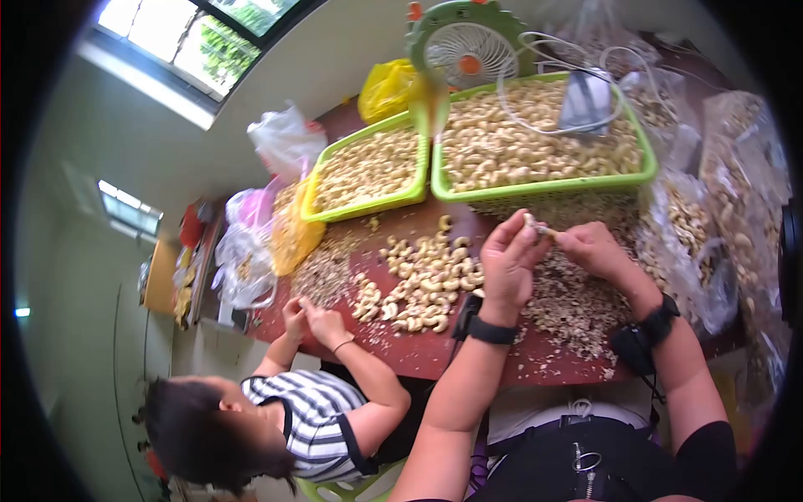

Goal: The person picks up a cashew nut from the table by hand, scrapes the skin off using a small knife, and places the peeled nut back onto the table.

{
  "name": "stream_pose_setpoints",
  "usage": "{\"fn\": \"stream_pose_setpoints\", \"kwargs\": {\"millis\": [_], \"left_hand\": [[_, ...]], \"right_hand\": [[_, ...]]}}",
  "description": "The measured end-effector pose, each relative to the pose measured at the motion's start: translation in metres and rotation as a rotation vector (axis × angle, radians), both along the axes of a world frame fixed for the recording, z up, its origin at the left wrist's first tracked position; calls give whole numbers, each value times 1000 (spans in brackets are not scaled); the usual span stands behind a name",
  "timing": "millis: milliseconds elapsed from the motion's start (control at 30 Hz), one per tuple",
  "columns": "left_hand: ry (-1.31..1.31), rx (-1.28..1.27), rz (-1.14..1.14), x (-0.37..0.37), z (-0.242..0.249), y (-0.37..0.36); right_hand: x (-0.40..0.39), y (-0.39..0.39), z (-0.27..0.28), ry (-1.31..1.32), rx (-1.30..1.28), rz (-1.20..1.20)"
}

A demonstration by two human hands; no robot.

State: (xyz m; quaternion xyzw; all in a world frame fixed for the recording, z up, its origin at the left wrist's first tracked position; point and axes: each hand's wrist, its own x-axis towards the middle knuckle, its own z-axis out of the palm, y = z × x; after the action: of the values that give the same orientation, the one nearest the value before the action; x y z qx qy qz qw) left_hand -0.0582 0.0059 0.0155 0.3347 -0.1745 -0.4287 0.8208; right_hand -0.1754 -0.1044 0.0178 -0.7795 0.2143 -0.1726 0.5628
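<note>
Your left hand (508, 261) pinches a cashew nut (529, 219) at the fingertips above the table (428, 356), your right hand (597, 249) seems closed on a small brownish object (548, 233) beside it, and the nut, probably light, stiff and brittle, wants gentle hold by its curved sides.

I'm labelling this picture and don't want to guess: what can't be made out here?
All in the head view:
Small pale piece at the left hand: too small, partly covered by the grip.
Short, thin brownish object in the right hand: gripped end hidden inside.
Anything between the striped-shirted co-worker's hands: hidden by their grip.
Black object at far right: cut off by the picture's edge.
</note>
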Motion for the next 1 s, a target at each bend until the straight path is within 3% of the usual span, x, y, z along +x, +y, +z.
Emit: {"fn": "stream_pose_setpoints", "kwargs": {"millis": [1000], "left_hand": [[40, 32, 13, -3, 0, -3]], "right_hand": [[0, -2, -4, 18, 142, 22]]}}
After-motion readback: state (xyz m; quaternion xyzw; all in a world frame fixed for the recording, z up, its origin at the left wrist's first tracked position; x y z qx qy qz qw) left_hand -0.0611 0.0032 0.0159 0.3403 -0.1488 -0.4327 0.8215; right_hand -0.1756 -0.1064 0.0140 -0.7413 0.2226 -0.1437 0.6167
